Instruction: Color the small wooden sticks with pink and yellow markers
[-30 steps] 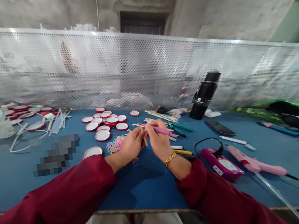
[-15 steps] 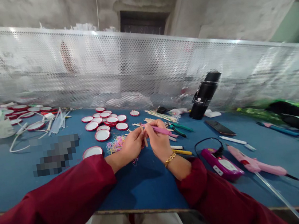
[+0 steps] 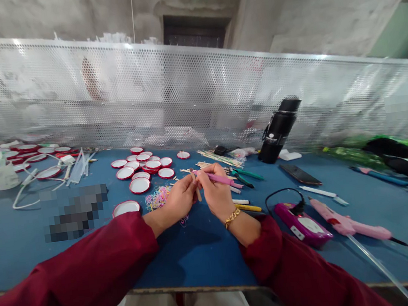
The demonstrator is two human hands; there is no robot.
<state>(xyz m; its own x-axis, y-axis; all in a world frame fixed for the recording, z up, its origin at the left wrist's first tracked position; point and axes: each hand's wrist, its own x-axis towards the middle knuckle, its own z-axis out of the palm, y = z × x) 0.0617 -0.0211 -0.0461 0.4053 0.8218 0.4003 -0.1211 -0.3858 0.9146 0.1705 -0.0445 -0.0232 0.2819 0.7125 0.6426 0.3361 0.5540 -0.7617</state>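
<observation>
My left hand (image 3: pixel 180 197) is closed on a flat wooden stick (image 3: pixel 198 193), held upright over the blue table. Pinched in my right hand (image 3: pixel 215 194) is a pink marker pen (image 3: pixel 217 177), its tip end meeting the upper part of the stick. Fingers hide where pen and stick touch. A pile of small coloured rubber bands (image 3: pixel 157 198) lies just left of my left hand. Beyond it sit several red-rimmed white jar lids (image 3: pixel 139 184). More markers, among them a yellow marker (image 3: pixel 249 208), lie beside my right wrist.
Green-handled pliers (image 3: pixel 247 174) and wooden sticks (image 3: pixel 219 158) lie behind my hands. To the right are a black bottle (image 3: pixel 280 130), a phone (image 3: pixel 300 174), a purple power bank (image 3: pixel 303 225) and a pink glue gun (image 3: pixel 348 222). A perforated metal screen (image 3: pixel 203 93) bounds the table's back.
</observation>
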